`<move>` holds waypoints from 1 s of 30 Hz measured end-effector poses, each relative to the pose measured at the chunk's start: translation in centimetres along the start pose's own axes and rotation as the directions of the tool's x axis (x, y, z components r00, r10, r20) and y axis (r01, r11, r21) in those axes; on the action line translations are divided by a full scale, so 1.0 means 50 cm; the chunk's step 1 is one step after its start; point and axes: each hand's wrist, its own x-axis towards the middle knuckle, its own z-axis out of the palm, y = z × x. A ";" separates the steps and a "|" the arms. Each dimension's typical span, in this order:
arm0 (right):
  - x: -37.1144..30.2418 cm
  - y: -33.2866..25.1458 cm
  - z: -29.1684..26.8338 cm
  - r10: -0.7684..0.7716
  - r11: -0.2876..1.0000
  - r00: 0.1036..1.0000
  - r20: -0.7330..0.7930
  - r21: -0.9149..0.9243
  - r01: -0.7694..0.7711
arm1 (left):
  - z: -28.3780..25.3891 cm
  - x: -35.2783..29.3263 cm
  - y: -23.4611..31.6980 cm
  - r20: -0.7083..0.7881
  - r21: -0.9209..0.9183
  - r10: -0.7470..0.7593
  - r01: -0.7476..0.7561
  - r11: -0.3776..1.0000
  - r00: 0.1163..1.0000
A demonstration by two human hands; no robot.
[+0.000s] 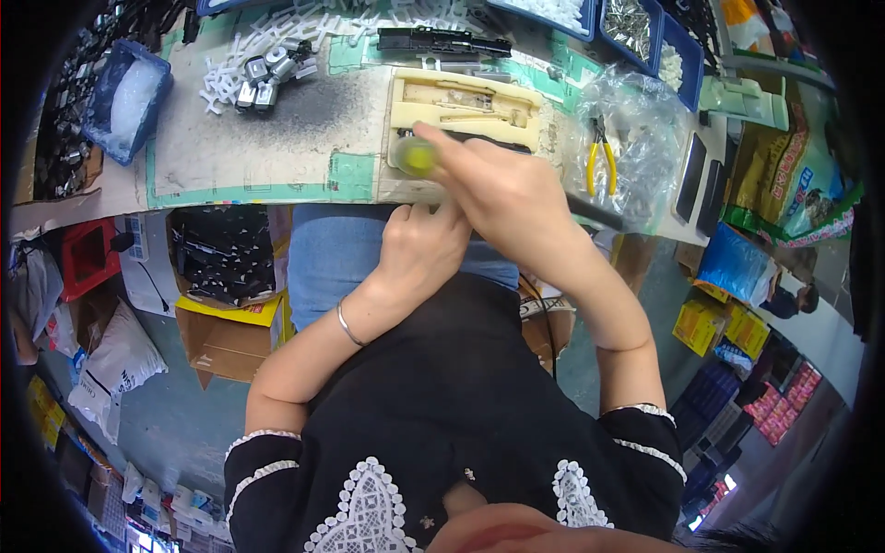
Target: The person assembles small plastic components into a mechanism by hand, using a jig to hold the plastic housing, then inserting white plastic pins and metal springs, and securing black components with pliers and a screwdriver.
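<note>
My right hand [507, 189] is wrapped round the dark handle of a mallet [417, 157], whose round yellow-green head is blurred. The handle's end sticks out past the wrist on the right. The head hangs over the near left corner of a cream block [401, 111] with recesses cut into it. Along the near side of that block lies a long black part [502, 143], partly covered by my right hand. My left hand [419, 244] is curled closed at the table's front edge, just below the right; its fingertips are hidden.
Yellow-handled pliers [602, 170] lie on a clear plastic bag [636, 111] to the right. Another black part [442, 41] lies behind the block. Metal pieces [267, 78] and white plastic pieces sit at the back left, near a blue bin [155, 115]. More blue bins [666, 32] stand back right.
</note>
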 end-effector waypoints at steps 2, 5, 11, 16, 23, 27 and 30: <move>0.013 0.011 0.012 -0.016 0.990 0.999 0.047 -0.139 0.022 | -0.006 0.004 -0.002 -0.010 -0.034 -0.011 0.010 0.999 1.000; 0.033 0.013 0.012 -0.065 0.994 0.980 -0.187 0.077 0.080 | -0.011 0.008 -0.003 -0.018 -0.057 -0.012 0.011 0.998 1.000; 0.045 0.023 0.006 0.089 0.990 0.986 0.138 -0.117 -0.073 | -0.015 0.017 -0.014 -0.062 -0.111 0.001 -0.008 0.994 0.998; -0.054 0.087 -0.105 0.606 0.795 0.715 -0.347 0.276 -0.540 | -0.050 0.049 -0.032 0.010 -0.375 -0.010 0.013 0.927 1.000; -0.269 0.332 -0.226 0.651 0.375 0.355 -0.671 -0.122 -0.919 | -0.092 0.104 -0.056 -0.074 -0.390 0.034 -0.061 0.919 0.997; -0.344 0.437 -0.206 0.597 0.504 0.491 -0.634 -0.181 -0.845 | -0.083 0.137 -0.070 0.043 -0.148 0.160 -0.152 0.977 0.986; -0.330 0.435 -0.187 0.612 0.513 0.561 -0.557 -0.260 -0.818 | -0.074 0.146 -0.071 0.074 -0.119 0.180 -0.171 0.978 0.981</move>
